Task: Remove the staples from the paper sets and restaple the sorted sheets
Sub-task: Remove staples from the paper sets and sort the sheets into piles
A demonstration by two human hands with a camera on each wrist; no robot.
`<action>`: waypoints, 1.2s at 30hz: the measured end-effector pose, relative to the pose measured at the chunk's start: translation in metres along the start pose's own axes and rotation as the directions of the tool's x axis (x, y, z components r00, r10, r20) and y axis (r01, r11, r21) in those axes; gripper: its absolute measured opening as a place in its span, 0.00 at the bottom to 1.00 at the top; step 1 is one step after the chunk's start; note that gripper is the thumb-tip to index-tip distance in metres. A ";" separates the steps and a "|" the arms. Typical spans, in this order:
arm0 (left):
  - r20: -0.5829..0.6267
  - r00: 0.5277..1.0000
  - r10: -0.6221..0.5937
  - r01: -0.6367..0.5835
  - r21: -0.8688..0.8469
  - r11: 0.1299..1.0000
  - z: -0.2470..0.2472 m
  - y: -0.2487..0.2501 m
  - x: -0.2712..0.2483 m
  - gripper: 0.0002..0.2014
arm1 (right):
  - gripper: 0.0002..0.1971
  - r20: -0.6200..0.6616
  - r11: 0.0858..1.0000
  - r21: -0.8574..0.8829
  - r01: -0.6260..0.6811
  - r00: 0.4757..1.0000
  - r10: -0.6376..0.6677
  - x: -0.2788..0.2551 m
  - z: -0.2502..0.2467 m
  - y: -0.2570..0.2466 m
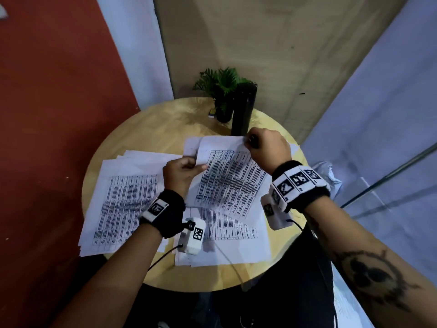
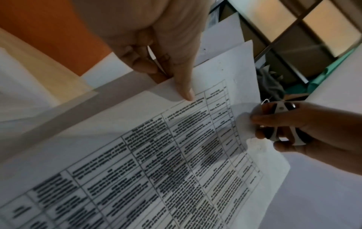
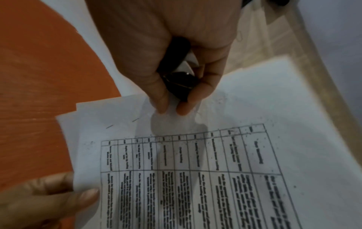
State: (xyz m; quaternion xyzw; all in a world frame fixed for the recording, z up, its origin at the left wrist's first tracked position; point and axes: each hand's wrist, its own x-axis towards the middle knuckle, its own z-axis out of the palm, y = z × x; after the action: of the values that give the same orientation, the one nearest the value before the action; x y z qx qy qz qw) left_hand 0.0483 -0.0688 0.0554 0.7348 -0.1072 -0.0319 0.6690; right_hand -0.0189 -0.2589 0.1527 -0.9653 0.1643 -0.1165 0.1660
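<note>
— Paper set (image 1: 227, 181), the one with the printed table: where is it right now?

— Lifted off the round worktop (image 1: 165, 129), tilted, held between both hands. The left hand (image 1: 181, 172) pinches its left edge, thumb on the printed face and fingers curled behind. The right hand (image 1: 267, 147) is at the set's far top corner.

— Is the right hand gripping the paper too?

— It's clenched around a staple remover (image 2: 282, 124), black and white, with its nose against the top margin. From the left wrist view a bent staple (image 2: 265, 101) shows at the tool's tip, just off the paper's edge. On the same margin, toward the left hand, two short staples (image 3: 122, 123) sit in the sheet.

— Anything else around that set?

— Under it and nearer the person, more printed sheets (image 1: 227, 235) lie flat. To the left of the held set, another pile of sheets (image 1: 123, 204) is spread out, partly under the left forearm. Beyond the set, at the far rim, a black cylinder (image 1: 244, 110) stands upright beside a potted plant (image 1: 222, 91).
</note>
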 end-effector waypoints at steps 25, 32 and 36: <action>0.068 0.927 0.369 -0.359 -0.129 0.924 -0.032 0.192 -0.024 0.08 | 0.05 -0.279 0.973 0.098 0.208 0.945 -0.173 -0.041 -0.136 -0.070; 0.024 0.915 0.404 -0.396 -0.149 0.906 -0.035 0.212 -0.031 0.11 | 0.20 -0.530 0.822 0.473 0.318 0.848 -0.022 -0.057 -0.150 -0.080; 0.015 0.923 0.385 -0.380 -0.133 0.916 -0.034 0.216 -0.036 0.20 | 0.19 -0.255 0.662 0.707 0.248 0.963 -0.088 -0.059 -0.141 -0.090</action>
State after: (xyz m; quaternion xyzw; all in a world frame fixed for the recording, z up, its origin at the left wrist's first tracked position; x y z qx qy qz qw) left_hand -0.0052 -0.0459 0.2693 0.6547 -0.2600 0.0777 0.7055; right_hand -0.0877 -0.1974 0.3037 -0.8118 0.0294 -0.2831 0.5099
